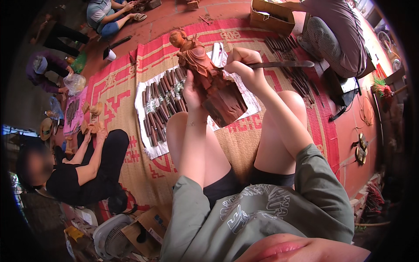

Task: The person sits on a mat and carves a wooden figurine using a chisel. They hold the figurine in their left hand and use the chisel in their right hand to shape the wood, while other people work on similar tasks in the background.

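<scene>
A reddish-brown carved wooden statue (198, 63) of a robed figure on a blocky base leans to the upper left above my knees. My left hand (192, 94) supports it from the left side, fingers closed round its lower part and partly hidden behind it. In my right hand (245, 65) is a slim carving chisel (283, 64), its dark handle pointing right. The chisel's thin end is at the statue's right side; whether it touches the wood I cannot tell. Below, several wooden-handled carving tools (163, 100) lie in rows on a white cloth (152, 151).
A red-and-tan woven mat (235, 148) spreads beneath me. More tools (301, 83) lie at right, near a cardboard box (271, 18) and a seated person (338, 39). Another person (83, 174) at left holds a paler carving (92, 118). A fan (113, 238) stands lower left.
</scene>
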`<state>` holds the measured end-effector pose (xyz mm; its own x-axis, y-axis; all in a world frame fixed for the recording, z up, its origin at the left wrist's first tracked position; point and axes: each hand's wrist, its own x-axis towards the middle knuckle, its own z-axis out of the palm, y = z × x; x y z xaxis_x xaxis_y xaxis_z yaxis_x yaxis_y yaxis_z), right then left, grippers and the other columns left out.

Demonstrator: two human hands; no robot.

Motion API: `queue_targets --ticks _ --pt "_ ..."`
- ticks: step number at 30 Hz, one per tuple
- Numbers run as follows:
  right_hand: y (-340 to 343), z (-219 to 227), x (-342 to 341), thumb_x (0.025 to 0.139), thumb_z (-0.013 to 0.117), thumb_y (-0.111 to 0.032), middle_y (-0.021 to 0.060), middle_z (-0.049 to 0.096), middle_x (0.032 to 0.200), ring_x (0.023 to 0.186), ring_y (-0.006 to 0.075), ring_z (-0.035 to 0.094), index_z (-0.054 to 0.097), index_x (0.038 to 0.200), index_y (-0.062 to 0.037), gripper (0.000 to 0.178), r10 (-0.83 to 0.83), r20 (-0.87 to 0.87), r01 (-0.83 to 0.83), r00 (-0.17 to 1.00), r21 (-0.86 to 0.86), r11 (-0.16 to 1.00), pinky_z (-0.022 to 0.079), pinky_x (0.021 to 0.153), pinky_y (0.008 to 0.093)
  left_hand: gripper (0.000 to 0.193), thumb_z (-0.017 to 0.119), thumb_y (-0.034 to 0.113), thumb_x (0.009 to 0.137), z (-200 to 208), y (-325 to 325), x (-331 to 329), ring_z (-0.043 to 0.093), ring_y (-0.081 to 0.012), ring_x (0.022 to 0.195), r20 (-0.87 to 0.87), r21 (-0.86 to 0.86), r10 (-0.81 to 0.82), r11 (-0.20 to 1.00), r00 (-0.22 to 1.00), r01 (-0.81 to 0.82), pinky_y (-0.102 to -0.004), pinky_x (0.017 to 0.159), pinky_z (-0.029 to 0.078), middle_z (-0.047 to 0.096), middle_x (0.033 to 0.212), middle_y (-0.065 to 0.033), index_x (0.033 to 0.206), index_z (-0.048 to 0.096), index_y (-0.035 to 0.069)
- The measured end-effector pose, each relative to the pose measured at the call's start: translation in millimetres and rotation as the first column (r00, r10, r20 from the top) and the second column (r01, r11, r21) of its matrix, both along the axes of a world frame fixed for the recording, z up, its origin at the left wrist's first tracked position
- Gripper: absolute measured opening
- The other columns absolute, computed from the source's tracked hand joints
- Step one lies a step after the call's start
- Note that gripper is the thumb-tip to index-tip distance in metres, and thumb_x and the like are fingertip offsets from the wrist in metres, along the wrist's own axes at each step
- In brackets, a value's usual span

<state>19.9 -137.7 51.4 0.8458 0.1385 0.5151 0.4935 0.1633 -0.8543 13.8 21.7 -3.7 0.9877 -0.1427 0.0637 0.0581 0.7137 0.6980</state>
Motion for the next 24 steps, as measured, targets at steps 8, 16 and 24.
queue_targets --ticks 8,16,24 --pt "-1 -2 0 0.069 0.056 0.004 0.0041 0.048 0.059 0.058 0.0087 0.043 0.036 0.057 -0.001 0.023 -0.013 -0.014 0.012 1.0 -0.065 0.998 0.035 0.053 0.024 0.059 0.035 0.05 0.092 -6 1 1 0.059 -0.028 0.096 0.086 -0.08 -0.127 0.988 0.988 0.134 -0.0399 0.082 0.049 0.059 0.108 -0.0141 0.123 0.044 0.001" --pt "-6 1 -2 0.07 0.057 0.005 0.0041 0.048 0.06 0.059 0.0082 0.043 0.038 0.059 -0.0006 0.022 0.021 -0.043 -0.028 0.999 -0.18 0.983 0.036 0.054 0.0238 0.06 0.036 0.05 0.092 -12 2 5 0.058 -0.033 0.099 0.097 -0.226 -0.163 0.957 0.982 0.181 -0.0466 0.089 0.046 0.058 0.108 -0.0163 0.123 0.043 -0.002" --pt "3 -2 -2 0.07 0.056 0.006 0.004 0.047 0.06 0.057 0.009 0.042 0.035 0.057 -0.0015 0.025 -0.024 0.024 0.025 0.999 -0.064 0.998 0.034 0.052 0.0235 0.06 0.039 0.048 0.092 -18 5 8 0.052 -0.0364 0.108 0.139 -0.329 -0.258 0.899 0.956 0.291 -0.0518 0.096 0.04 0.052 0.121 -0.0178 0.13 0.037 0.002"
